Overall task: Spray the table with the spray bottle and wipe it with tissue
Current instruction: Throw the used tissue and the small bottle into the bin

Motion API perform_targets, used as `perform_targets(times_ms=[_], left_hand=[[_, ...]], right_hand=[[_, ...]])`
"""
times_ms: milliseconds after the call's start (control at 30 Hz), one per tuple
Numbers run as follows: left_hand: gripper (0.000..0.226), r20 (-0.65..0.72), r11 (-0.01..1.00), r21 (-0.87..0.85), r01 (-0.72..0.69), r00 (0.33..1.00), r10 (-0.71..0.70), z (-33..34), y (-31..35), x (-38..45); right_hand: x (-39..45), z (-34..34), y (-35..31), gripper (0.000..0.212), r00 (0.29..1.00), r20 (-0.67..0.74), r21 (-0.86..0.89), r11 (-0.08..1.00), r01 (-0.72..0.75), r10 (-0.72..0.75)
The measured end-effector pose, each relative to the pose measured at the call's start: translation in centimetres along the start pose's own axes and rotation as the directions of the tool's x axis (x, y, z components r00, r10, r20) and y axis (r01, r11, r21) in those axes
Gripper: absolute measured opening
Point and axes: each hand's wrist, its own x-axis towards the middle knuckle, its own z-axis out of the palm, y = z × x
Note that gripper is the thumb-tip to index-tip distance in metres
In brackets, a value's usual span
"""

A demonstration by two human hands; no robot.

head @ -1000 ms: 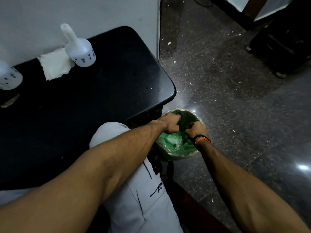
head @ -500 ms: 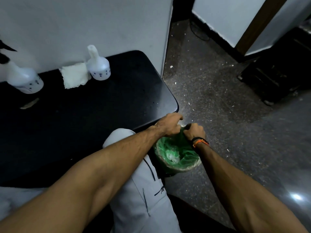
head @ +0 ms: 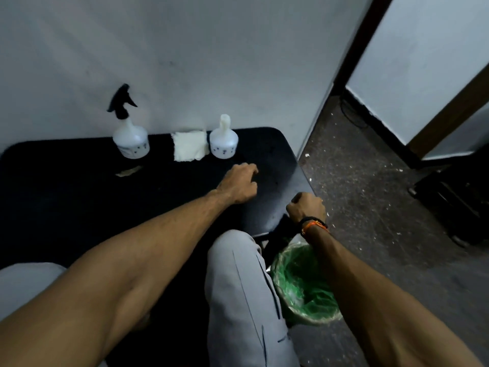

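A white spray bottle (head: 130, 139) with a black trigger head stands at the back of the black table (head: 79, 197), against the wall. A folded white tissue (head: 189, 145) lies to its right, beside a second white bottle (head: 223, 143) that has no trigger. My left hand (head: 239, 182) hovers over the table's right part, fingers loosely curled and holding nothing. My right hand (head: 307, 209) is at the table's right front corner, fingers curled into a fist with nothing visible in it.
A bin lined with a green bag (head: 304, 284) stands on the floor by my right knee (head: 238, 260). A small scrap (head: 128, 171) lies on the table in front of the spray bottle. The floor to the right is littered with white specks.
Both hands have left the green bin and risen to table height. The left hand moved over the tabletop. The view tilted up, bringing the spray bottle fully into sight.
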Motion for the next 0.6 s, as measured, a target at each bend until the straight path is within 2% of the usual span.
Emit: perform_targets(times_ms=[267,433,600], left_hand=[[0.053,0.023,0.959,0.178,0.219,0.974,-0.226,-3.3,-6.7,0.8],[0.054,-0.025,0.957,0.169,0.235,0.972,-0.234,-4.6,-9.2,3.2],[0.049,-0.068,0.959,0.178,0.221,0.975,-0.213,-5.8,-11.4,5.9]], right_hand=[[1.3,2.7,-9.5,0.024,0.977,0.139,0.051,0.986,0.156,-0.162],[3.8,4.1,-14.1,0.032,0.964,0.153,0.074,0.975,0.209,-0.219],[7.2,5.5,-17.4,0.044,0.958,0.097,0.125,0.958,0.257,-0.270]])
